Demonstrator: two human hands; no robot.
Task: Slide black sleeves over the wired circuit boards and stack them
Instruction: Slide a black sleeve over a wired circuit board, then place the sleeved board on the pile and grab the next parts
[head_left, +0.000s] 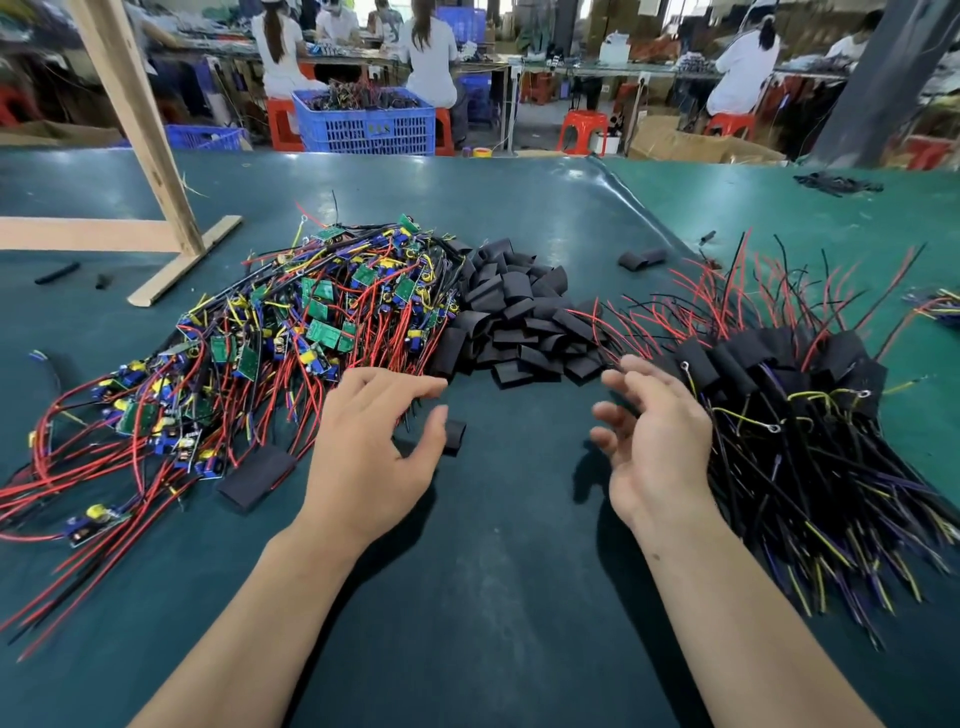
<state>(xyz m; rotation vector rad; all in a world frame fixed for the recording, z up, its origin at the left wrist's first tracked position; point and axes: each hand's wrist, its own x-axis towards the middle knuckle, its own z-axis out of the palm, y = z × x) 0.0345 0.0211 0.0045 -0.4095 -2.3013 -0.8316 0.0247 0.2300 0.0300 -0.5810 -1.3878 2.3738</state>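
Observation:
A big heap of bare wired circuit boards (291, 332), green boards with red, black and yellow leads, covers the left of the green table. A pile of flat black sleeves (524, 317) lies in the middle. On the right is a stack of sleeved boards (795, 384) with wires fanned out. My left hand (374, 457) hovers palm down with loose fingers by the heap's near edge, holding nothing. A single black sleeve (456, 435) lies just beyond its thumb. My right hand (654, 441) hangs open beside the sleeved stack, fingers relaxed and empty.
A larger flat black sleeve (254, 478) lies by the heap's near edge. A wooden frame (156, 171) stands at the far left of the table. Stray sleeves (641, 258) lie farther back. People sit at benches behind, near a blue crate (363, 124).

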